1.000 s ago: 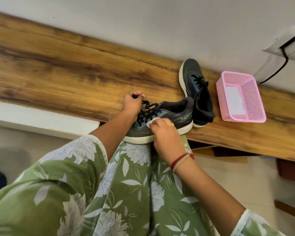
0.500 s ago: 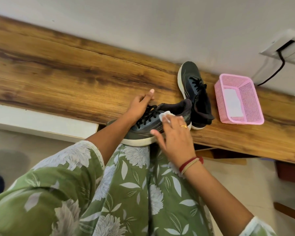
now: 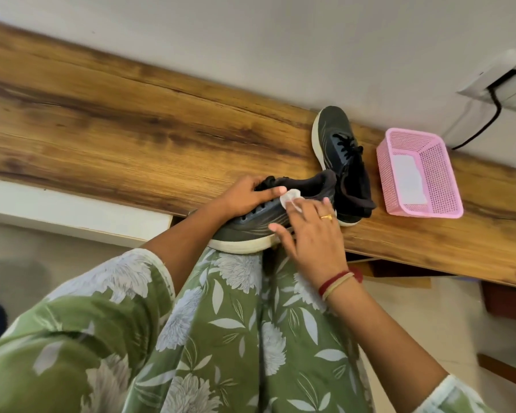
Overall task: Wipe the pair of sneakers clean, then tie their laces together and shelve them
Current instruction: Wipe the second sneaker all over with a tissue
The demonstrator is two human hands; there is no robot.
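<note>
A dark grey sneaker [image 3: 251, 231] with a white sole rests on my lap against the front edge of the wooden shelf [image 3: 116, 129]. My left hand [image 3: 246, 196] grips its top over the laces and tongue. Beside it my right hand [image 3: 309, 231] presses a small white wipe [image 3: 289, 198] against the sneaker's side near the collar, fingers spread flat. The second sneaker [image 3: 341, 159] stands on the shelf just behind, toe pointing to the wall, black laces loose on top.
A pink perforated basket [image 3: 441, 162] with a white sheet inside sits on the shelf right of the second sneaker. A black cable [image 3: 483, 129] runs down the wall from a white socket box. My green floral clothing fills the foreground.
My left hand has closed down over the sneaker's laces after being lifted with fingers out. My right hand has slid the wipe up the side towards the collar.
</note>
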